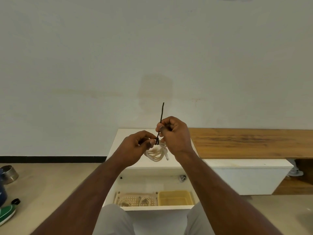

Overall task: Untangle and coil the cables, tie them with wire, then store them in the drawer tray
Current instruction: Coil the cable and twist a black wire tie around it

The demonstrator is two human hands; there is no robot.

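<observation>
A coiled white cable (156,154) hangs between both hands above the white cabinet top (118,143). My left hand (135,146) pinches the top of the coil where a black tie wire (160,119) is wrapped round it. My right hand (172,133) grips the wire a little higher, and its free end sticks straight up. Below, the open drawer (152,207) holds a cream perforated tray (135,200) with two coiled white cables in it, and a yellow tray (176,197) beside it on the right.
A wooden bench top (254,143) runs to the right over a white cabinet (245,177). On the floor at the left are a metal tin (8,173) and a green shoe (6,214). My knees (115,219) frame the drawer front.
</observation>
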